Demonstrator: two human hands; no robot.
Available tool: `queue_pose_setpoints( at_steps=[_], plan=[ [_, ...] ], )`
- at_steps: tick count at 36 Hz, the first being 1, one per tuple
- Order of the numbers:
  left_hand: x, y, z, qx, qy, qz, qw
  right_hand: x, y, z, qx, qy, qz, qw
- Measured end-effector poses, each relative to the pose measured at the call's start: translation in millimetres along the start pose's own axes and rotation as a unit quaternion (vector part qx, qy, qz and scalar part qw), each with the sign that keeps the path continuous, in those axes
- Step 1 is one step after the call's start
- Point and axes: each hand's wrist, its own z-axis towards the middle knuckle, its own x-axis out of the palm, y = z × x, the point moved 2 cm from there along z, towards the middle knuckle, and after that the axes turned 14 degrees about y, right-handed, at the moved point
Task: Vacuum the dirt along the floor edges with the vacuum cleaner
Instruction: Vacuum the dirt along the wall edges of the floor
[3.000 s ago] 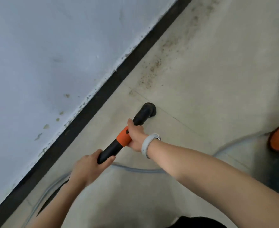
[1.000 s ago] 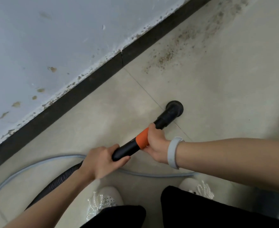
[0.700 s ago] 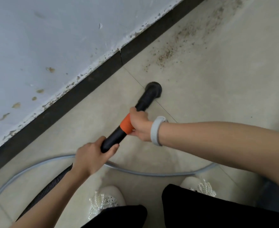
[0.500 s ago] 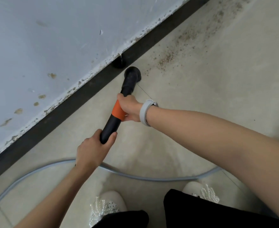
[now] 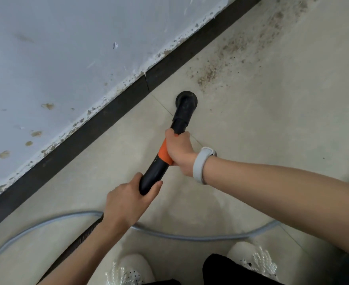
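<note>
black vacuum wand [image 5: 175, 138], orange band

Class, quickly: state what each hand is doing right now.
Left hand: grips the black vacuum wand at its rear end.
Right hand: grips the wand's orange band.

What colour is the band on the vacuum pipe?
Orange band on the black pipe, clearest in the head view.

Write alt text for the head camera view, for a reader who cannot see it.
A person's left hand and right hand grip a black vacuum wand, its nozzle on the tiled floor just short of brown dirt beside the dark skirting board.
</note>
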Motion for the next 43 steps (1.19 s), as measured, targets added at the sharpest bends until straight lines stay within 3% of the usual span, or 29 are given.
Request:
queue_pose_setpoints(
  at_steps=[7, 24, 36, 43],
  plan=[
    [-19.1, 13.3, 12.4, -0.002, -0.017, -0.063, 0.998, 23.3, 31.6, 8.2, -0.002, 0.025, -0.004, 1.0],
    [15.4, -42.3, 4.4, 0.126, 0.11, 0.049, 0.985, -68.9, -37.8, -23.6, 0.047, -0.142, 0.059, 0.987],
    [-19.9, -40.4, 17.9, 0.087, 0.03, 0.014, 0.996, -44.1, 23.5, 4.5, -0.001, -0.022, 0.094, 0.995],
    [-27.2, -35.8, 30.0, 0.049, 0.014, 0.068, 0.996, -23.8, 40.1, 20.7, -0.014, 0.04, 0.115, 0.992]
  ],
)
